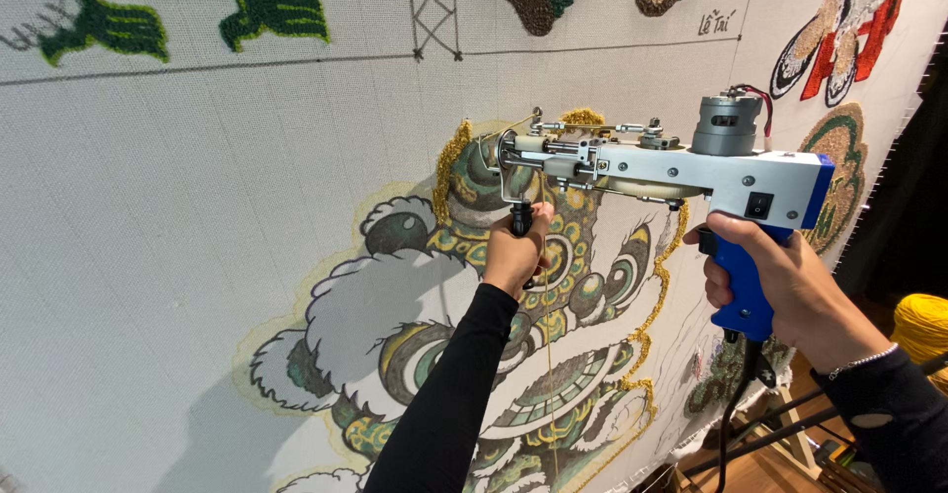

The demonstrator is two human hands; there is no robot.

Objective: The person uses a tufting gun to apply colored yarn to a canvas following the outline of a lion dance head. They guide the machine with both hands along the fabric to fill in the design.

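A pale woven backing cloth (pixel 197 206) is stretching across almost the whole view, standing upright in front of the person. A large printed lion-dance head (pixel 464 355) in greens, greys and white is covering its lower middle, with lines of gold yarn tufting (pixel 449 162) running along parts of its outline. Finished tufted patches are sitting along the top edge, among them a green piece (pixel 267 9) at upper left and a red and white one (pixel 849 29) at upper right. A ball of yellow yarn (pixel 923 325) is showing at the far right edge.

A grey and blue tufting gun (pixel 671 167) is being held level against the cloth, its needle end meeting the top of the lion head. The right hand (pixel 780 286) is wrapping shut around the blue pistol handle at the rear. The left hand (pixel 515 251) is closing in a fist around the black front grip below the needle. A thin yellow strand (pixel 546 355) is hanging down past the left forearm.
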